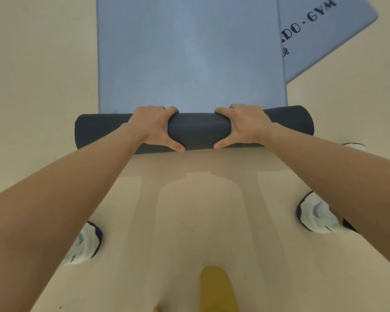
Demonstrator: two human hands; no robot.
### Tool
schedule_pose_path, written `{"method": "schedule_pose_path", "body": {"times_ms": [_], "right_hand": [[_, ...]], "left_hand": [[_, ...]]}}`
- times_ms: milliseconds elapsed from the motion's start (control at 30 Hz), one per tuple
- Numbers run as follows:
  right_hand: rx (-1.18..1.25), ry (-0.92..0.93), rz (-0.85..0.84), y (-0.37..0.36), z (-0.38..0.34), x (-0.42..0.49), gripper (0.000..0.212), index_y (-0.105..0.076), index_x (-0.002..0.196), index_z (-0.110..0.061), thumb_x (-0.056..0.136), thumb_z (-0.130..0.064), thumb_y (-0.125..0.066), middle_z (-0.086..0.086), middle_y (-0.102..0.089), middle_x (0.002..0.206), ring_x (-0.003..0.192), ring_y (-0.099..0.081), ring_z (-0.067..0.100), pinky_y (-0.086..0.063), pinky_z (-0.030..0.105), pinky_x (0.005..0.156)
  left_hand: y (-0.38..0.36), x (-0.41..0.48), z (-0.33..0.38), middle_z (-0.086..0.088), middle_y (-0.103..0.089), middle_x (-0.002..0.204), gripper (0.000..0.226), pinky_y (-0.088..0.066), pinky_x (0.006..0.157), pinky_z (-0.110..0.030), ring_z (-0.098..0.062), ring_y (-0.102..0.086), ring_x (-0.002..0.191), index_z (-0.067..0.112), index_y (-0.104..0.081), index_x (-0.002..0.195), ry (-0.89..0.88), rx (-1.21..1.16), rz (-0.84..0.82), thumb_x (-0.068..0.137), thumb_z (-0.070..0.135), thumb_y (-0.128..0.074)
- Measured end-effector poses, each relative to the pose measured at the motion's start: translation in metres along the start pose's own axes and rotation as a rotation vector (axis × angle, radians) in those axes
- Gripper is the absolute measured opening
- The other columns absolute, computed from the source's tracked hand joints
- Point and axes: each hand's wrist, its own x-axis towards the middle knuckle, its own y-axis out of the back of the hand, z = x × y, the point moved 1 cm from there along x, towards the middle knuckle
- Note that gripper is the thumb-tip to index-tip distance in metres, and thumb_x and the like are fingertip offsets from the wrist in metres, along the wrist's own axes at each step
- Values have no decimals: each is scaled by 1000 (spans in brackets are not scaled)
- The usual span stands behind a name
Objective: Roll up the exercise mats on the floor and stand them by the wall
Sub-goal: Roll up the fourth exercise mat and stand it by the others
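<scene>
A blue-grey exercise mat (pixel 189 55) lies flat on the beige floor, stretching away from me. Its near end is wound into a dark grey roll (pixel 198 130) lying crosswise. My left hand (pixel 154 127) grips the roll left of its middle, fingers over the top and thumb on the near side. My right hand (pixel 243 126) grips it the same way right of the middle. A second blue-grey mat (pixel 324 34) with dark "GYM" lettering lies flat at the upper right, partly under the first mat's edge.
My two white shoes (pixel 86 246) (pixel 318 215) stand wide apart on the beige floor (pixel 32 75) behind the roll. Another white shoe tip (pixel 354 146) shows at the right. A yellow strip (pixel 216 289) sits at the bottom centre.
</scene>
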Motion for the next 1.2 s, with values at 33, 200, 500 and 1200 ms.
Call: {"method": "schedule_pose_path", "body": {"times_ms": [33, 200, 500, 1200], "right_hand": [[21, -3, -33, -3, -2, -9, 98, -50, 137, -33, 58, -89, -69, -2, -58, 95, 87, -58, 22, -41, 34, 67], [120, 4, -201, -33, -20, -71, 101, -48, 140, -36, 58, -90, -69, -6, -63, 106, 99, -61, 20, -40, 34, 70], [164, 80, -378, -87, -45, -145, 93, -52, 135, -36, 59, -86, -72, -12, -66, 107, 100, -63, 19, -46, 35, 72], [65, -21, -338, -60, -24, -82, 100, -54, 143, -30, 63, -90, -65, 1, -56, 135, 126, -52, 27, -42, 42, 96]], "left_hand": [[-3, -9, 5, 6, -62, 97, 114, -48, 76, -38, -24, -61, 91, 32, -46, 135, 0, -14, -27, 43, 99, -60], [-44, -68, 42, 9, -64, 97, 110, -50, 76, -37, -21, -62, 90, 32, -49, 132, -21, -96, -144, 46, 99, -63], [-117, -151, 85, 12, -66, 106, 108, -54, 84, -43, -20, -64, 96, 34, -48, 129, 5, -194, -270, 45, 101, -59], [-149, -171, 100, -12, -42, 157, 96, -29, 119, -54, -35, -41, 142, 14, -31, 158, -38, 89, 259, 89, 80, -42]]}}
